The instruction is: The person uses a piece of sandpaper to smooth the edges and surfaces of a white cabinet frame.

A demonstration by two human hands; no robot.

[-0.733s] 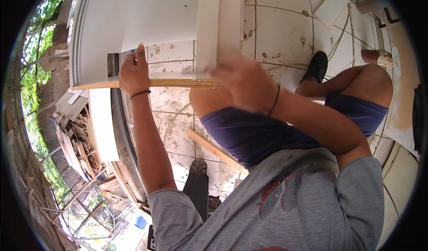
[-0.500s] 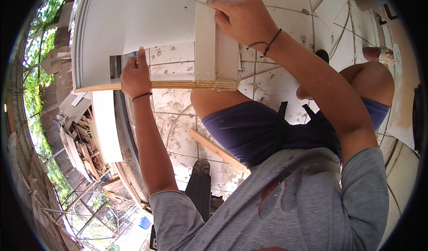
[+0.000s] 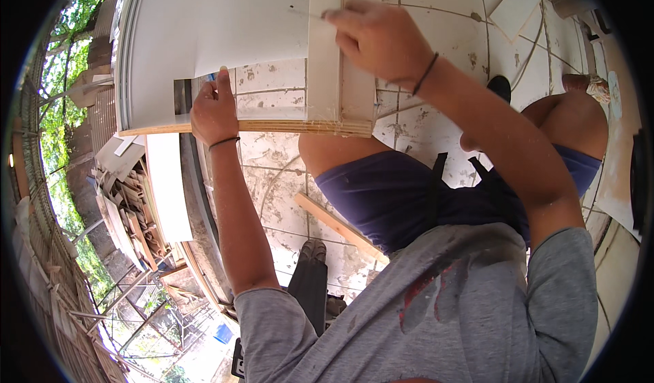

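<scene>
A white cabinet-like panel piece [image 3: 238, 29] with a raw wooden edge [image 3: 272, 127] stands before me, and a rectangular opening shows the floor through it. At the left part of that opening, my left hand [image 3: 214, 110] is closed on the panel by the wooden edge, thumb pointing up to the white sheet's cut edge. Over the pale upright board [image 3: 325, 63] on the right, my right hand [image 3: 388, 42] pinches a thin, narrow strip [image 3: 300, 12], perhaps a blade. Motion blurs the strip, so its kind is unclear. Pale dust and shavings cling to the board's lower end.
Between my legs and the panel, a wooden batten [image 3: 340, 226] lies on the dirty tiled floor [image 3: 272, 172]. A heap of scrap wood [image 3: 133, 213] and a long white board [image 3: 169, 185] are at the left. A loose white board [image 3: 518, 5] lies at the far right.
The view has shifted slightly, so everything sits a little further right. My right hand has moved a little down relative to the panel with the thin strip. My left hand keeps its hold.
</scene>
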